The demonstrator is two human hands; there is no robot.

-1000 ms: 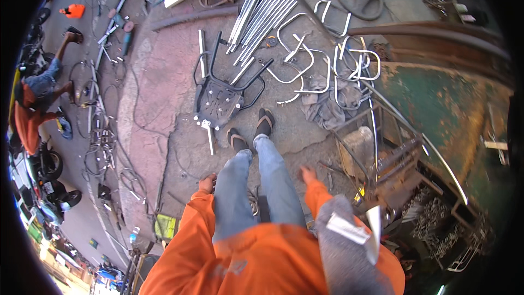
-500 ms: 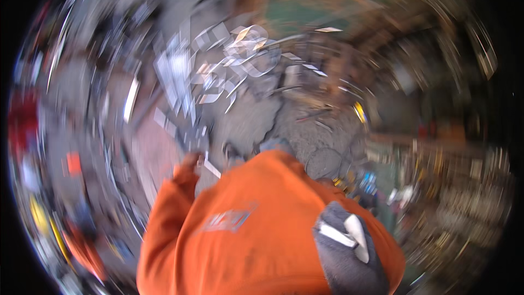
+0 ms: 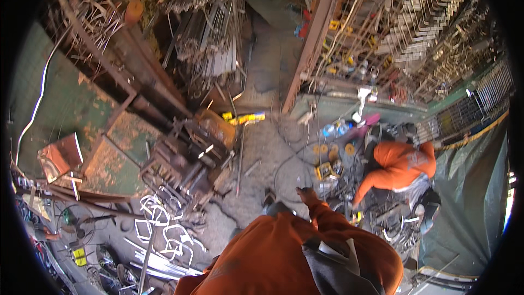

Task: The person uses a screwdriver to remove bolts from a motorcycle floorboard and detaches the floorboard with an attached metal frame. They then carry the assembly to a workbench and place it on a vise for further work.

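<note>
My right hand [image 3: 307,194] reaches forward from an orange sleeve [image 3: 333,218], over the grey floor. It looks small and dark, and I cannot make out how its fingers lie or whether anything is in them. No tool shows against it, and it seems apart from everything around. Beyond it a thin dark cable [image 3: 278,172] curls on the floor. A yellow-and-black power tool [image 3: 327,171] lies to its right. My left hand is out of view. The toe of a dark shoe [image 3: 269,196] shows below me.
A co-worker in orange [image 3: 401,165] bends over metal pieces at right. Machinery [image 3: 183,166] stands left, near bent white strips [image 3: 158,213]. Metal bars [image 3: 221,49] and a rack of bent rods [image 3: 420,16] flank a passage [image 3: 267,71]. A yellow level [image 3: 245,118] lies ahead.
The view has swung round to the right and become sharper. Bent strips that were ahead are now at lower left. My left hand has gone from view; my right hand has come in.
</note>
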